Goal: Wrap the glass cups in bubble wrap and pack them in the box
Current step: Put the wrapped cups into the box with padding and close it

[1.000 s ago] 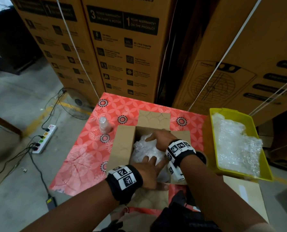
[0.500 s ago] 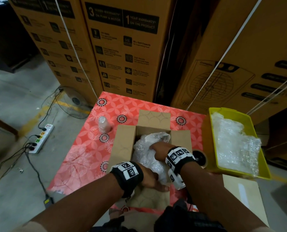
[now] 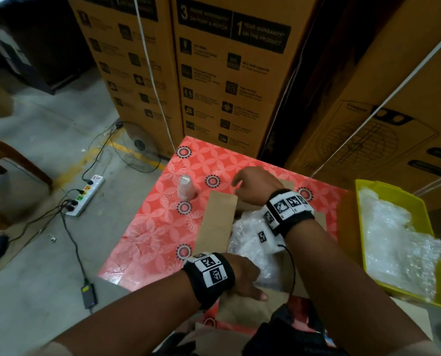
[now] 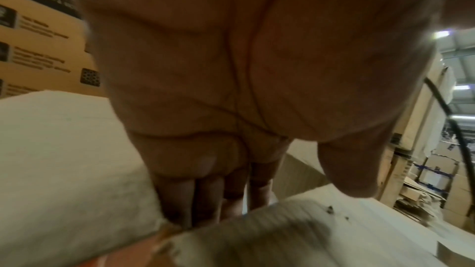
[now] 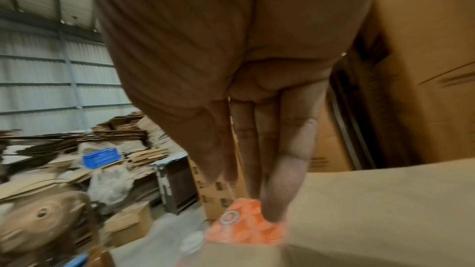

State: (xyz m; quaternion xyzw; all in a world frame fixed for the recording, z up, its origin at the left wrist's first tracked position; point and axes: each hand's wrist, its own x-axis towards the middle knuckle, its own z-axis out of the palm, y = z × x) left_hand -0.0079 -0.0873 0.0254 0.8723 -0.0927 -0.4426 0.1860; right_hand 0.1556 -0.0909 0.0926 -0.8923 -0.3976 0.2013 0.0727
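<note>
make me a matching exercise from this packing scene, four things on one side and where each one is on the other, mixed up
Things:
1. wrapped cup
2. yellow tray
3. left hand
4. right hand

Places:
A. at the box's far flap
B. standing on the red tablecloth, left of the box
C. at the box's near flap
D. right of the box, holding loose bubble wrap

Pairs: 1-B, 2-D, 3-C, 4-A
</note>
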